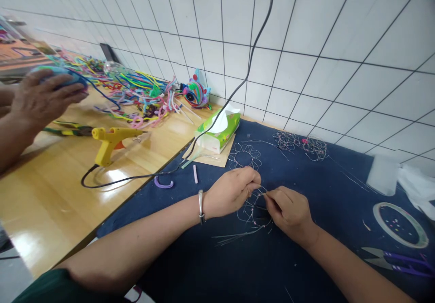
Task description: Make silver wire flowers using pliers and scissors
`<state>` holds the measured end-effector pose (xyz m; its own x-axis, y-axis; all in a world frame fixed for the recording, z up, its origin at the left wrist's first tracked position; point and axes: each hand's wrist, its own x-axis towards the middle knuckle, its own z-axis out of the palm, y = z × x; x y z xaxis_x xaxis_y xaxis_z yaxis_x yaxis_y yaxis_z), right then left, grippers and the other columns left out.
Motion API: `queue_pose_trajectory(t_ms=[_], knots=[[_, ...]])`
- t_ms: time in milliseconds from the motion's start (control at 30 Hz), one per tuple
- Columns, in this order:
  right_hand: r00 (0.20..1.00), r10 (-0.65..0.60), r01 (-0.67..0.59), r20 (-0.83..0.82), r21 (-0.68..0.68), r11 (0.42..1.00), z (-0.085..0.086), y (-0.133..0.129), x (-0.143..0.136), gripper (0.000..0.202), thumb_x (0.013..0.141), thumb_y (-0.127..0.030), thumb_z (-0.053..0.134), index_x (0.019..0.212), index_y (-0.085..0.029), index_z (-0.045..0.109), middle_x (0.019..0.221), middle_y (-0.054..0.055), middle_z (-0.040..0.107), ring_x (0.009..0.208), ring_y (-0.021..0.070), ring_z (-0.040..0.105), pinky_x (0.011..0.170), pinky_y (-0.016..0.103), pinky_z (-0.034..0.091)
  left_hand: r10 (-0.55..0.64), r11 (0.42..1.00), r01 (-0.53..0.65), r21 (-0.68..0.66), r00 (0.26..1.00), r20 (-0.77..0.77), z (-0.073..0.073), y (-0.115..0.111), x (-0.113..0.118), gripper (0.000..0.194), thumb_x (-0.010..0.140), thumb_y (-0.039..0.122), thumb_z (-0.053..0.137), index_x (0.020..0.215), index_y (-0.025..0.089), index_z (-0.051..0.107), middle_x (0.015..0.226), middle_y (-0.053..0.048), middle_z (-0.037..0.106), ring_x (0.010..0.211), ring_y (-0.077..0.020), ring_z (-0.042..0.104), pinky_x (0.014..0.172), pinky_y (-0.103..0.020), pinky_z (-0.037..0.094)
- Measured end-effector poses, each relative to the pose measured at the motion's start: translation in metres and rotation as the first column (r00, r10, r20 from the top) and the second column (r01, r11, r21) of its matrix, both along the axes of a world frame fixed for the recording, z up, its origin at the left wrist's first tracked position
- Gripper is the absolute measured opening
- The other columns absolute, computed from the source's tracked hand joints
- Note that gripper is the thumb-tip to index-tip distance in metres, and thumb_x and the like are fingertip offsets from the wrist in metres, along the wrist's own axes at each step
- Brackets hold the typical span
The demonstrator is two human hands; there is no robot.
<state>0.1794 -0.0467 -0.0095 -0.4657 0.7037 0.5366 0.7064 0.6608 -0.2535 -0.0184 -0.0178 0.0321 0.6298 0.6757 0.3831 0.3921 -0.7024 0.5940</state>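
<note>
Over the dark blue cloth, my left hand pinches thin wire at the upper edge of a looped wire flower. My right hand is closed on the same wire just to the right, fingertips a short way from the left ones. The wire flower hangs below and between both hands, with small pinkish beads on its ring and loose wire ends trailing left. Another wire flower lies flat behind my left hand.
Purple snips and a ring-shaped dish holding beads lie right. Beaded wire bundles rest near the wall. Left are a tissue pack, a yellow glue gun with its cord, pipe cleaners, and another person's hand on a blue ball.
</note>
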Motion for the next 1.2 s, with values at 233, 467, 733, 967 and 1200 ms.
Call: queue_pose_trajectory(t_ms=[233, 467, 733, 967, 1200], knots=[[1.0, -0.004, 0.004, -0.002, 0.002, 1.0, -0.0017, 0.0009, 0.0013, 0.005, 0.079, -0.016, 0.053, 0.077, -0.016, 0.059, 0.067, 0.002, 0.055, 0.064, 0.0109, 0.051, 0.062, 0.025, 0.04, 0.001, 1.0, -0.001, -0.008, 1.0, 0.0, -0.0004, 0.0007, -0.0004, 0.012, 0.087, 0.015, 0.034, 0.082, 0.015, 0.044, 0.072, -0.001, 0.052, 0.066, -0.0105, 0.047, 0.066, -0.026, 0.039], [1.0, -0.012, 0.012, -0.002, 0.008, 1.0, -0.0017, 0.0012, 0.0013, 0.005, 0.079, -0.016, 0.054, 0.076, -0.016, 0.059, 0.066, 0.001, 0.055, 0.062, 0.0106, 0.051, 0.061, 0.025, 0.04, 0.004, 1.0, -0.003, -0.028, 1.0, 0.011, 0.0007, 0.0004, -0.0004, 0.013, 0.088, 0.016, 0.033, 0.083, 0.015, 0.045, 0.07, 0.0, 0.053, 0.065, -0.0101, 0.048, 0.065, -0.026, 0.04], [1.0, -0.009, 0.009, 0.0, 0.006, 1.0, -0.0008, 0.0011, 0.0013, 0.006, 0.079, -0.016, 0.053, 0.077, -0.016, 0.059, 0.065, 0.001, 0.054, 0.061, 0.01, 0.049, 0.06, 0.024, 0.039, 0.008, 0.999, -0.007, -0.046, 1.0, 0.012, 0.0, -0.0008, -0.0007, 0.013, 0.089, 0.017, 0.034, 0.084, 0.015, 0.045, 0.07, 0.0, 0.054, 0.066, -0.0102, 0.05, 0.066, -0.026, 0.041], [1.0, -0.017, 0.017, 0.015, 0.001, 1.0, -0.0013, 0.0008, 0.0013, 0.007, 0.079, -0.016, 0.053, 0.076, -0.016, 0.059, 0.065, 0.001, 0.054, 0.062, 0.0105, 0.05, 0.061, 0.025, 0.04, 0.009, 0.998, -0.009, -0.057, 1.0, 0.007, 0.0001, -0.0009, -0.0005, 0.013, 0.088, 0.017, 0.033, 0.083, 0.015, 0.045, 0.069, 0.0, 0.053, 0.063, -0.009, 0.05, 0.063, -0.025, 0.041], [1.0, -0.011, 0.011, 0.018, 0.019, 1.0, -0.0003, 0.0005, 0.0005, 0.009, 0.08, -0.017, 0.052, 0.076, -0.016, 0.059, 0.065, 0.001, 0.055, 0.062, 0.0106, 0.052, 0.061, 0.024, 0.04, 0.015, 1.0, -0.015, -0.025, 1.0, 0.007, 0.0005, -0.0013, 0.0004, 0.014, 0.089, 0.018, 0.032, 0.083, 0.016, 0.044, 0.067, 0.001, 0.051, 0.062, -0.01, 0.048, 0.062, -0.025, 0.04]])
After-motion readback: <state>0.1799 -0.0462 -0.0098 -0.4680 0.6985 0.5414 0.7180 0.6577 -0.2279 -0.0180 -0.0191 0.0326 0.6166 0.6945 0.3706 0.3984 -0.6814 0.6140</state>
